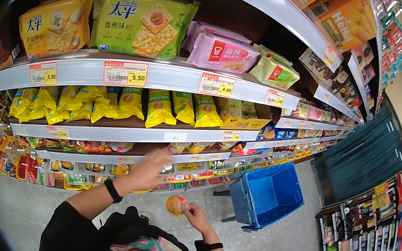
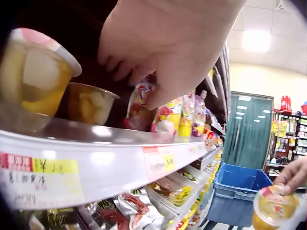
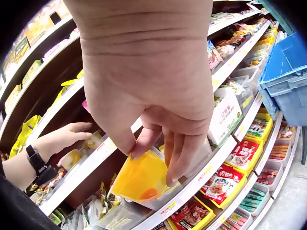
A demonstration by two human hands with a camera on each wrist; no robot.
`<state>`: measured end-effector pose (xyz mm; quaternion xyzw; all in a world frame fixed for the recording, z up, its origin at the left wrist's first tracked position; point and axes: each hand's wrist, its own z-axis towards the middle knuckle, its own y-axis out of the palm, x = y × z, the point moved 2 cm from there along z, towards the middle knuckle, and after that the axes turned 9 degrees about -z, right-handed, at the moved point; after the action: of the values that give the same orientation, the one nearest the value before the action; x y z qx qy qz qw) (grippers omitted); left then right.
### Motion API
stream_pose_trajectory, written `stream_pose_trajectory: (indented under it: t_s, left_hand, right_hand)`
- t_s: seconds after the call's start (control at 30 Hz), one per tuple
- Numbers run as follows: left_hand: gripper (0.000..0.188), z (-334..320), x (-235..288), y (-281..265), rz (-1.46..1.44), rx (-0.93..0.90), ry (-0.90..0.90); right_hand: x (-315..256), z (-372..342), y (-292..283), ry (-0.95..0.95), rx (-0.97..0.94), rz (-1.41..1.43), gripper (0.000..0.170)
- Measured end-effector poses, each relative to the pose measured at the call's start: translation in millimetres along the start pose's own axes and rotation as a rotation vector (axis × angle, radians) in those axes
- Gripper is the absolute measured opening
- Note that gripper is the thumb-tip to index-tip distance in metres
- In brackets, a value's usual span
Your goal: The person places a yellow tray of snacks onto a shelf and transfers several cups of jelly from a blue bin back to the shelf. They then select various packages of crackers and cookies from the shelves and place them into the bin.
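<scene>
My right hand (image 1: 196, 216) pinches a round cup of fruit jelly (image 1: 175, 205) by its edge, low in front of the shelves. The cup's yellow filling shows in the right wrist view, beneath the thumb and fingers of my right hand (image 3: 153, 81). My left hand (image 1: 149, 170) reaches into a lower shelf. In the left wrist view, that left hand (image 2: 168, 48) hangs over the shelf with bent fingers, its thumb overlapping colourful pouches (image 2: 169, 117). Beside it stand a large clear fruit cup (image 2: 36, 76) and a smaller fruit cup (image 2: 90, 103).
A blue shopping basket (image 1: 265, 196) on legs stands on the floor to the right. A white shelf edge with price tags (image 2: 158, 163) runs below my left hand. Cracker packs (image 1: 143, 25) and yellow snack bags (image 1: 160, 108) fill the shelves above. Bins of small packets (image 3: 223, 182) lie below.
</scene>
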<state>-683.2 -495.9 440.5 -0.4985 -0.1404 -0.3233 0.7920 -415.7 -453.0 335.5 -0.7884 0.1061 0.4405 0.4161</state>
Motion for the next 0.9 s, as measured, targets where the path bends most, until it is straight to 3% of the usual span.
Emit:
stream_pose_trajectory:
  t_s: [0.07,0.2,0.37,0.5,0.57,0.67,0.8,0.87,0.9]
  left_hand:
    - [0.074,-24,11,26,-0.196,-0.263,0.006]
    - [0.084,-50,28,38,-0.144,-0.318,-0.034]
    - [0.089,-52,27,31,-0.176,-0.366,-0.211]
    - [0.089,-41,22,11,-0.170,-0.292,-0.230]
    - [0.088,-35,7,2,-0.079,-0.113,-0.228]
    - [0.085,-17,2,-27,0.017,0.022,-0.235]
    - [0.081,-4,-17,-43,0.108,0.002,-0.362]
    - [0.078,0,-35,-41,0.108,-0.198,-0.659]
    - [0.075,0,-37,-41,0.145,-0.125,-0.604]
  right_hand:
    - [-9,8,1,-0.073,-0.031,0.014,0.034]
    - [-31,19,6,-0.124,-0.086,0.060,0.029]
    - [-48,25,6,-0.129,-0.171,-0.008,0.024]
    - [-37,33,15,-0.139,-0.177,0.250,0.026]
    - [-47,26,11,-0.178,-0.113,0.344,0.027]
    - [-24,24,9,-0.112,-0.123,0.266,0.027]
    - [-2,13,6,-0.088,-0.154,0.249,0.033]
    - [5,6,5,-0.045,-0.148,0.282,0.029]
    - [10,4,5,-0.046,-0.142,0.284,0.029]
